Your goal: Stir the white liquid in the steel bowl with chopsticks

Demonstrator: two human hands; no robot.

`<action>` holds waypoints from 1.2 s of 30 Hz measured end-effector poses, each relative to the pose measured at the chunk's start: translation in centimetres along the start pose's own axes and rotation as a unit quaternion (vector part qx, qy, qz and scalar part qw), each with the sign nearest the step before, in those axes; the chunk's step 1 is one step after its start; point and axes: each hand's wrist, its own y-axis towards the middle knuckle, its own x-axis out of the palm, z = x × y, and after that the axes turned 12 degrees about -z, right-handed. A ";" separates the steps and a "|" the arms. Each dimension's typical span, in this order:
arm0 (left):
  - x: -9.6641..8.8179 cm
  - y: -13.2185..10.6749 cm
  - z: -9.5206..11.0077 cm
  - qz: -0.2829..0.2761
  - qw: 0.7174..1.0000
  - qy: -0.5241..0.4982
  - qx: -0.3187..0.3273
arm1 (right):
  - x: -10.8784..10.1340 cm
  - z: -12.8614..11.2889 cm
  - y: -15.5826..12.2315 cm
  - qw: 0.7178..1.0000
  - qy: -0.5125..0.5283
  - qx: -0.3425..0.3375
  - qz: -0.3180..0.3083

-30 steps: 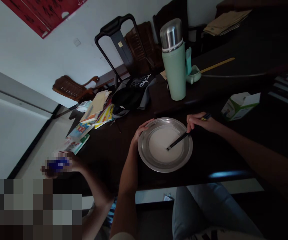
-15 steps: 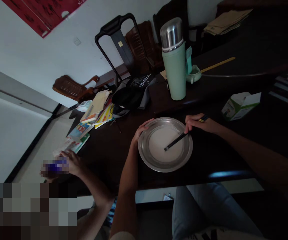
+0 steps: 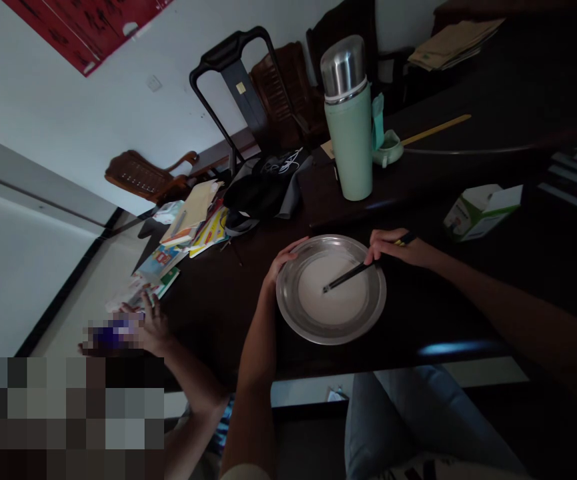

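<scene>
A shiny metal bowl [image 3: 332, 337] stands on the dark table, holding a pale, milky liquid [image 3: 335, 308]. My left hand [image 3: 281, 265] grips the bowl's far left side, with its fingers along the rim and the thumb hidden. Above the right edge of the bowl, my right hand [image 3: 397, 247] is closed around a pair of dark chopsticks [image 3: 347, 275]. They slant down to the left, and their tips meet the liquid near its middle. Yellow marks show at their upper end, behind my fingers.
Behind the bowl stands a pale green thermos [image 3: 351, 143] beside a small green cup [image 3: 389, 150]. An opened green-and-white carton [image 3: 483, 212] lies to the right. Books [image 3: 193, 217] and a black bag [image 3: 258, 190] are at the left. Another person's hand [image 3: 154, 327] is near a blurred blue object.
The chopstick tips have shifted a little left and up within the liquid, and my right hand has moved slightly left. The other person's hand has opened its fingers. My left hand stays put.
</scene>
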 end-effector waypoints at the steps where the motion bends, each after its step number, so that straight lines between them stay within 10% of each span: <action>1: 0.0 0.0 0.0 0.000 1.000 -0.002 -0.002 | -0.1 0.0 0.0 1.000 -0.009 -0.001 0.011; 36: -0.2 -0.1 -0.1 -0.008 1.000 -0.006 0.002 | -0.8 0.1 -0.4 0.999 0.037 -0.015 0.012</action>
